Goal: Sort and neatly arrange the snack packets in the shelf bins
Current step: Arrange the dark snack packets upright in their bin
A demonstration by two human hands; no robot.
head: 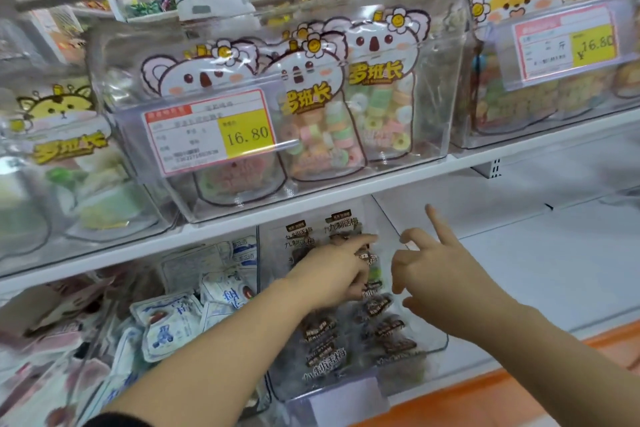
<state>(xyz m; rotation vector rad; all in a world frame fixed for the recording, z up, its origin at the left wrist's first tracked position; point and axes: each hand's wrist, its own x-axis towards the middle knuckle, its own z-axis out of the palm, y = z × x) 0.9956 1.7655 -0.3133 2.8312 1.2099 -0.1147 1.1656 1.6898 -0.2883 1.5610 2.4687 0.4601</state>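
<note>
Head view shows the dark plum snack packets point(379, 308) lying in a loose heap in a clear bin point(440, 345) on the lower shelf. A few more stand upright at the back, just beyond the fingertips of the left hand point(332, 274). That hand reaches into the bin with its index finger stretched onto the upright packets and its other fingers bent down into the heap. Whether they actually pinch a packet I cannot tell, since the packets hide them. The right hand point(443, 274) is just beside it, over the bin's right side, fingers spread and index raised, holding nothing. The likeliest slip here is the upright row: a push from the left index finger could tip those packets backward or flat, undoing whatever order the back row has. A careless sweep through the heap under the left palm could also slide packets toward the low front lip of the bin. To the left of the left hand sits a neighbouring bin of white-and-blue packets point(166, 322), close enough that a stray packet could end up mixed in. Above both hands stands a bin of koala-print candy bags point(381, 87), and to the right of the right hand the white shelf point(536, 253) runs on.
</note>
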